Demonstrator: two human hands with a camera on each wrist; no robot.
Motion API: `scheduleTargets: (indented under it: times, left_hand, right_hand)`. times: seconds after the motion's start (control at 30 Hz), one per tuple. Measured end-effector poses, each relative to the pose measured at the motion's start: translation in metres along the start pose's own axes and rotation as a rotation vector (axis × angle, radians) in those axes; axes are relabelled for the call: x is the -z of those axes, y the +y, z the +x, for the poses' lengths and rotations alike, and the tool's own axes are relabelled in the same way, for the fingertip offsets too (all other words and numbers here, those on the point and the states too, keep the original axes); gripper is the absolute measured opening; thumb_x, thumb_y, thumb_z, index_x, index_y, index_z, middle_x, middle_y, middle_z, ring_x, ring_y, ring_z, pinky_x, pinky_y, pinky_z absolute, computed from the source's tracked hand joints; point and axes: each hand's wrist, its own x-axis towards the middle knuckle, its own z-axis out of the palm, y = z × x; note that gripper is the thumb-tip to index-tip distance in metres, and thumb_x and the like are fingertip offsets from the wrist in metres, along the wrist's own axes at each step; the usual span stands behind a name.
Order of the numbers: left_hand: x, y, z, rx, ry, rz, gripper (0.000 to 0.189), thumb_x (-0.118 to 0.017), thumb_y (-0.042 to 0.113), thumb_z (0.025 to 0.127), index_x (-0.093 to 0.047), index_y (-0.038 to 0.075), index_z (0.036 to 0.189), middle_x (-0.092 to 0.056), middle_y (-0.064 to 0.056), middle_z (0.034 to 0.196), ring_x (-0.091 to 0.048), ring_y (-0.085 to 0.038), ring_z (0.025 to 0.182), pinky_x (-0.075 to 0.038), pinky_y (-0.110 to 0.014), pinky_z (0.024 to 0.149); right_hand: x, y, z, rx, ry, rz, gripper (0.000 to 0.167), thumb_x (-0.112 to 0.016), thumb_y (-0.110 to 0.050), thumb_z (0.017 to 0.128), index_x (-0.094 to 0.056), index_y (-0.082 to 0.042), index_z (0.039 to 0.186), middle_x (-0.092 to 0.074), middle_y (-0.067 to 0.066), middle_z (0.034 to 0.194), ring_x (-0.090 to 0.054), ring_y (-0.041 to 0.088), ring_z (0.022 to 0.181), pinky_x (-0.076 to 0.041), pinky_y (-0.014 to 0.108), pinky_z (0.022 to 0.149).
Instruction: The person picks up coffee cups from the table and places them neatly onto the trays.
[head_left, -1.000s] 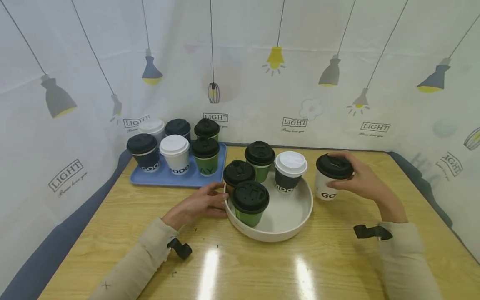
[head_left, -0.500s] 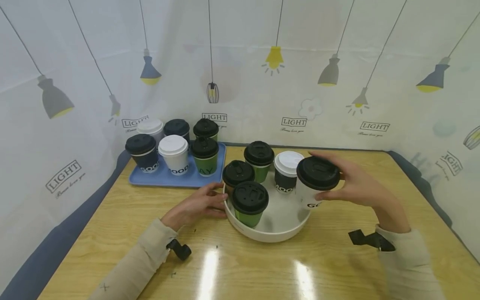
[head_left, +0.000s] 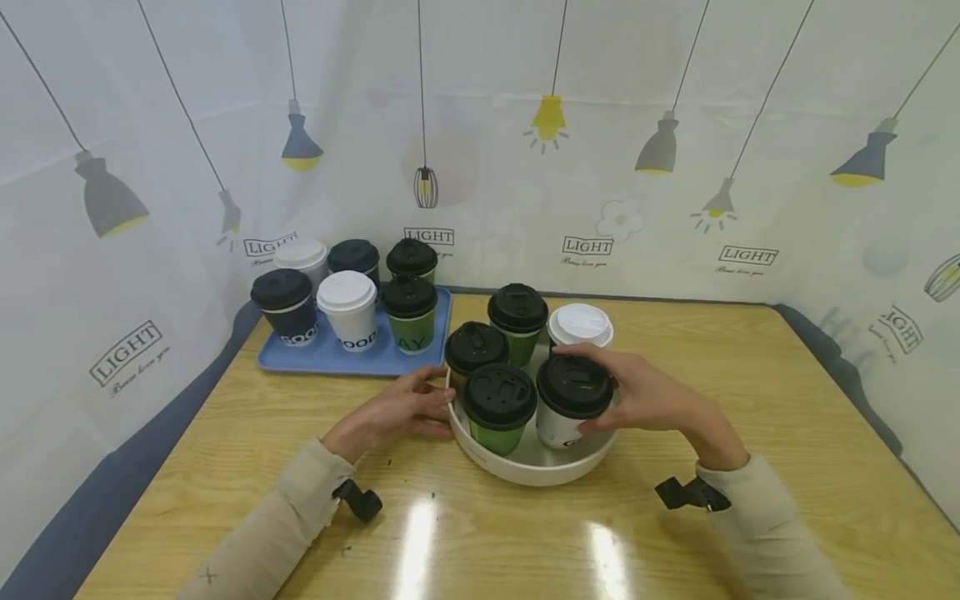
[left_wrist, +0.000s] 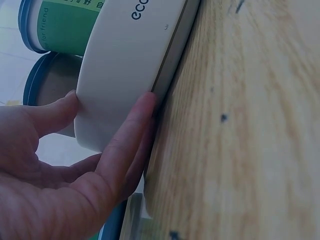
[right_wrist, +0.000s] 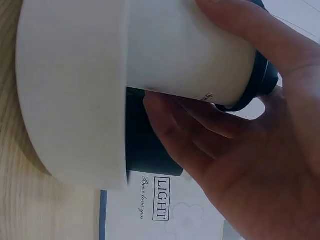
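Note:
My right hand holds a white paper cup with a black lid, at the right inside of the round white bowl. Thumb and fingers lie on either side of this cup in the right wrist view. My left hand grips the bowl's left side, thumb at the rim and index finger low on the wall in the left wrist view. Also in the bowl stand a green cup in front, a brown cup at left, another green cup behind, and a white-lidded dark cup, partly hidden.
A blue tray at the back left carries several lidded cups, in dark blue, white and green. Behind the wooden table hangs a white curtain printed with lamps.
My right hand has carried the white cup leftward from the table beside the bowl, over the rim and down into it. My left hand has stayed at the bowl.

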Motion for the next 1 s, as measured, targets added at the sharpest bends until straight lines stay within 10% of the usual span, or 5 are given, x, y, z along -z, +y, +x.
scheduleTargets:
  times: [0.27, 0.63, 0.77, 1.0]
  left_hand:
    - [-0.001, 0.003, 0.000, 0.006, 0.009, 0.011, 0.073, -0.059, 0.018, 0.106, -0.016, 0.009, 0.164, -0.036, -0.029, 0.155, -0.068, -0.030, 0.114, -0.060, -0.047, 0.100]
    - [0.000, 0.009, -0.008, 0.028, -0.027, 0.152, 0.076, -0.061, 0.028, 0.105, -0.014, 0.014, 0.164, -0.038, -0.029, 0.155, -0.070, -0.035, 0.112, -0.062, -0.049, 0.095]
    - [-0.001, 0.017, -0.019, 0.083, -0.078, 0.236, 0.077, -0.064, 0.029, 0.103, -0.016, 0.017, 0.161, -0.057, -0.029, 0.140, -0.072, -0.038, 0.108, -0.064, -0.051, 0.088]
    - [-0.004, 0.015, -0.022, 0.097, -0.194, 0.186, 0.077, -0.062, 0.013, 0.102, -0.011, 0.017, 0.160, -0.071, -0.030, 0.120, -0.074, -0.041, 0.105, -0.063, -0.054, 0.088]
  right_hand:
    - [-0.005, -0.001, 0.001, -0.023, -0.008, 0.032, 0.106, -0.098, -0.017, 0.066, -0.043, -0.019, 0.156, -0.058, 0.006, 0.149, -0.056, 0.029, 0.135, -0.044, 0.060, 0.113]
    - [0.037, 0.008, -0.033, -0.148, -0.043, 0.168, 0.095, -0.088, -0.018, 0.083, -0.033, -0.017, 0.160, -0.064, 0.021, 0.128, -0.069, 0.032, 0.112, -0.063, 0.040, 0.090]
    - [0.046, 0.029, -0.044, -0.279, 0.012, 0.276, 0.075, -0.081, -0.012, 0.089, -0.041, -0.009, 0.152, -0.062, 0.024, 0.124, -0.070, 0.027, 0.105, -0.065, 0.038, 0.084]
    - [0.025, 0.056, -0.042, -0.612, -0.288, 0.561, 0.105, -0.077, -0.019, 0.093, -0.001, -0.010, 0.165, -0.066, 0.026, 0.125, -0.073, 0.037, 0.102, -0.065, 0.048, 0.083]
